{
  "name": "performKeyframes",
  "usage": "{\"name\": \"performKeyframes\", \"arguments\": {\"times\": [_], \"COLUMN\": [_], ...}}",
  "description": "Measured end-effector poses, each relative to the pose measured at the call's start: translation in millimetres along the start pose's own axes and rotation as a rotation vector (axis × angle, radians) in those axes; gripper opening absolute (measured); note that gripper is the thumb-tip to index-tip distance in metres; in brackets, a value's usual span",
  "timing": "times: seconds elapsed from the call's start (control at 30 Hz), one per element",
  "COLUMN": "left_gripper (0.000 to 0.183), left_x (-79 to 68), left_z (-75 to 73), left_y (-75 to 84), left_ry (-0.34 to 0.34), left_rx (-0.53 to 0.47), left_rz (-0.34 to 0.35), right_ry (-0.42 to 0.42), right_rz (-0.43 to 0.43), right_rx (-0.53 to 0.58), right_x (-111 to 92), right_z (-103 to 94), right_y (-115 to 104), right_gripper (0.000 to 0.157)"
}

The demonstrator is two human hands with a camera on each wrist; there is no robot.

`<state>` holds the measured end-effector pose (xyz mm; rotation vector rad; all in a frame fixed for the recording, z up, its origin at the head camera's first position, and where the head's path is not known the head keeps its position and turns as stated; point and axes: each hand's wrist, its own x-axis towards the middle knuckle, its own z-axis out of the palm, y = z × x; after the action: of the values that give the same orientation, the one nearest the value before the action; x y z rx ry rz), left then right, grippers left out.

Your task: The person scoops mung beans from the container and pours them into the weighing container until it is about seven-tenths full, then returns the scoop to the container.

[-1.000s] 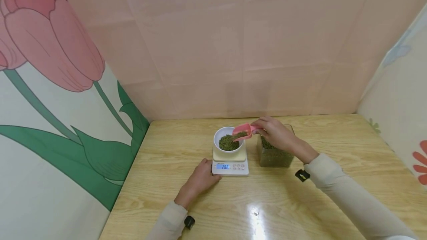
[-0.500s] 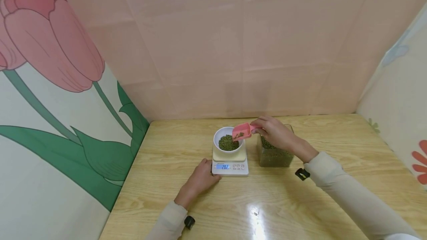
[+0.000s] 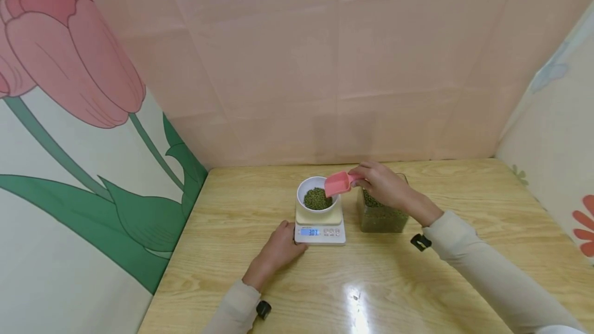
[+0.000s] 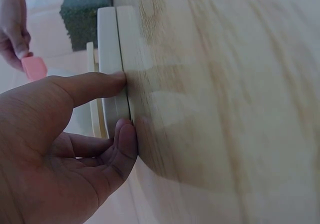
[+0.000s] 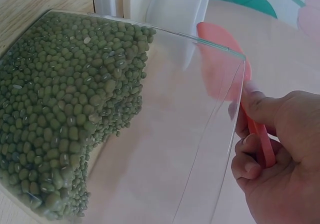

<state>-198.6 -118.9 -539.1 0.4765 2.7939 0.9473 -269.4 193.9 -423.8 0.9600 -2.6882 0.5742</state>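
My right hand (image 3: pixel 384 185) pinches the handle of a pink scoop (image 3: pixel 337 184) over the right rim of a white bowl (image 3: pixel 305 187). The scoop's hollow shows no beans. Green mung beans (image 3: pixel 317 199) lie in a heap in the bowl, which stands on a white kitchen scale (image 3: pixel 320 241) with a lit display that seems to read 307. At the scale's front left corner, my left hand (image 3: pixel 280 246) holds its edges; the left wrist view shows the thumb (image 4: pixel 95 88) against one side and curled fingers (image 4: pixel 122 149) at the other.
Right of the scale, under my right hand, stands a clear square container (image 3: pixel 383 222) with many mung beans (image 5: pixel 65 99) in it. The wooden table (image 3: pixel 241 205) meets a pink-covered wall (image 3: pixel 287 92) behind. A painted wall (image 3: pixel 139 210) borders the left side.
The beans in the scoop have dropped out into the bowl, and its hollow is now bare. The display has gone from about 282 to about 307. My left hand has stayed put.
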Motion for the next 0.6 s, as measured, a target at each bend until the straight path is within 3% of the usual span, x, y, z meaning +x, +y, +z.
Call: {"name": "performKeyframes", "arguments": {"times": [0.6], "left_gripper": [0.048], "left_x": [-0.8], "left_z": [0.4], "left_y": [0.3], "left_ry": [0.002], "left_rx": [-0.008], "left_rz": [0.013], "right_ry": [0.028], "right_rz": [0.011], "right_rx": [0.009], "right_x": [-5.4], "right_z": [0.7], "right_y": [2.4], "right_gripper": [0.025]}}
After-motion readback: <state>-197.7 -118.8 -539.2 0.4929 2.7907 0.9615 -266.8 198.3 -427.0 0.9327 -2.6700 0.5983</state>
